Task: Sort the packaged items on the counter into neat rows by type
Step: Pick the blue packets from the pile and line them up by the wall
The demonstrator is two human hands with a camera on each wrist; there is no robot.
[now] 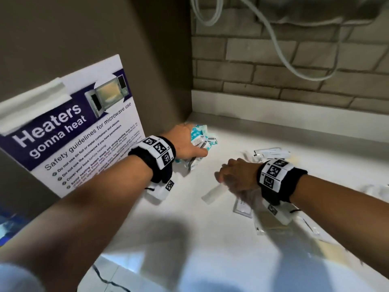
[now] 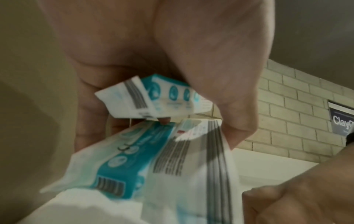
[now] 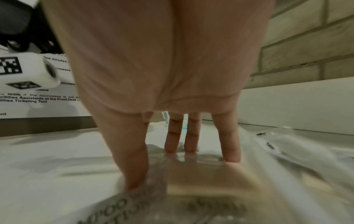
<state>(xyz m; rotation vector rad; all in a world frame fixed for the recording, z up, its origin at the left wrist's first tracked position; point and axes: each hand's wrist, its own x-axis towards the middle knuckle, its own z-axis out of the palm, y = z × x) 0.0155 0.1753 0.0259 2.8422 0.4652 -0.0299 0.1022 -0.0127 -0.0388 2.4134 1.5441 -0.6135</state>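
My left hand (image 1: 197,150) is in the back-left corner of the white counter (image 1: 189,228) and grips a bunch of teal-and-white packets (image 1: 202,140). In the left wrist view a small teal packet (image 2: 159,97) sits between thumb and curled fingers (image 2: 91,121), above a larger stack of the same packets (image 2: 153,159). My right hand (image 1: 227,178) lies to the right with straight fingers (image 3: 172,144) pressing down on clear plastic packets holding beige contents (image 3: 206,178). A white sachet (image 1: 213,193) pokes out from under that hand.
A microwave safety poster (image 1: 69,131) leans against the brown side panel on the left. The brick wall (image 1: 273,70) with a hanging cable (image 1: 280,45) closes the back. More clear packets (image 1: 271,153) lie behind my right hand and others (image 1: 374,189) at the far right.
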